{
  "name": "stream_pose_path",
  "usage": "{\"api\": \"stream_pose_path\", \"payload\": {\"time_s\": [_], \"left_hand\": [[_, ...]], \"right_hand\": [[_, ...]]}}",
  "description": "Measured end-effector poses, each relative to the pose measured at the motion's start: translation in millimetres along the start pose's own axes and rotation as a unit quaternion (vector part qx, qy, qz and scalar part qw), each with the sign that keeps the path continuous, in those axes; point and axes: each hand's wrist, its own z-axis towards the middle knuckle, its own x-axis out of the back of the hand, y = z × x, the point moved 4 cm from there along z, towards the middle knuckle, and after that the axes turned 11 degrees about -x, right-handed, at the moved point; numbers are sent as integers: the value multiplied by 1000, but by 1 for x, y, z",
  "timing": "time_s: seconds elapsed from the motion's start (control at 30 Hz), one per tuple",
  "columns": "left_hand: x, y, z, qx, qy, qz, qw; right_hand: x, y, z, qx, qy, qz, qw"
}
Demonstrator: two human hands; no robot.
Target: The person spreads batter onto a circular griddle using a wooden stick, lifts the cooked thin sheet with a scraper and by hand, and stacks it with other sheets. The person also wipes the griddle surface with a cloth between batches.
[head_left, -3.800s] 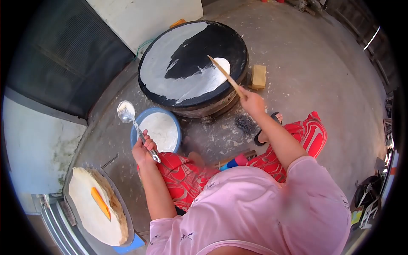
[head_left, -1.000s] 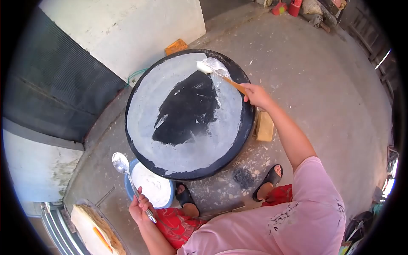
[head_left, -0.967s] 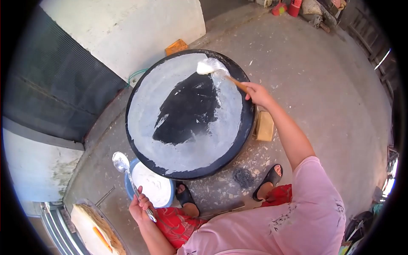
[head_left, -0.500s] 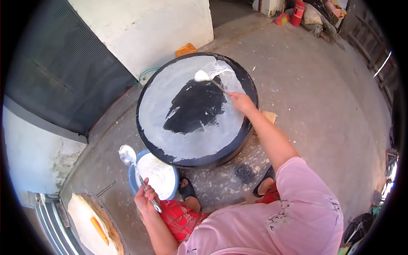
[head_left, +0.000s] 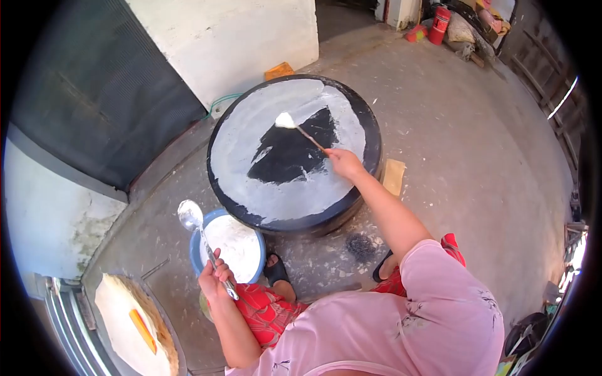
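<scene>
The left hand (head_left: 215, 279), lower left of centre, has its fingers curled around the handle of a silver metal ladle (head_left: 206, 245), its white-smeared bowl raised. The right hand (head_left: 344, 163), just right of centre, grips a thin brown wooden stick-like tool (head_left: 311, 140); its far end meets a lump of white batter (head_left: 285, 120) over the large round black griddle (head_left: 295, 155) at upper centre, coated around a bare dark patch. Below the griddle sits a round blue basin (head_left: 194, 247) of white batter. At lower left, a flat orange strip (head_left: 143, 331) lies on a stack of pale thin sheets (head_left: 122, 326).
</scene>
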Motion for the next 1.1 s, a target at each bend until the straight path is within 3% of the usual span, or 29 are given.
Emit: {"api": "stream_pose_path", "payload": {"time_s": [0.07, 0.13, 0.17, 0.23, 0.27, 0.4, 0.47, 0.5, 0.57, 0.6, 0.67, 0.7, 0.77, 0.8, 0.87, 0.9, 0.97, 1.03, 1.1], "left_hand": [[0, 0, -1, 5, 6, -4, 1000], [2, -1, -2, 0, 4, 4, 1000], [4, -1, -3, 1, 3, 18, 1000], [6, 1, -3, -5, 8, 19, 1000], [6, 2, -4, -2, 9, 19, 1000], [5, 7, -6, -13, 12, 30, 999], [7, 6, -5, -24, 15, 36, 999], [8, 6, -4, -23, 13, 35, 999], [5, 7, -2, -26, 9, 34, 999], [4, 7, -2, -18, 9, 31, 999], [4, 5, -3, -11, 11, 26, 1000], [4, 5, -4, -12, 11, 25, 1000], [4, 5, -5, -10, 8, 36, 999], [5, 6, -5, -16, -1, 46, 999], [4, 3, -5, -19, -2, 47, 999], [3, 4, -6, -23, -2, 53, 998], [3, 4, -5, -14, -2, 50, 999], [4, 5, -4, -6, -1, 46, 999], [6, 5, -3, 3, -10, 33, 999]], "right_hand": [[0, -29, -16, -2, -55, -6, 998], [23, -51, -24, -66, 38, -38, 996], [14, -42, -16, -65, 33, -39, 997], [-6, -35, -3, 40, 5, 1, 999], [-10, -34, -5, 34, -12, -63, 997], [20, -45, -36, -3, -120, -85, 989], [39, -34, -36, -52, 49, -64, 995], [28, -25, -33, -54, 46, -66, 995], [-8, -19, -23, 59, -7, -22, 998], [-12, -23, -27, 59, -10, -21, 998], [-16, -42, -45, 125, -45, -119, 984], [-2, -49, -52, 126, -46, -119, 984], [19, -49, -58, 20, -184, -117, 976], [19, -47, -60, 22, -184, -118, 975], [30, -37, -61, -22, 0, -71, 997], [15, -24, -55, -24, -3, -72, 997], [-30, -13, -38, 115, -89, -13, 989], [-26, -36, -56, 133, -95, -64, 985], [-7, -56, -73, 94, -170, -159, 968]]}}
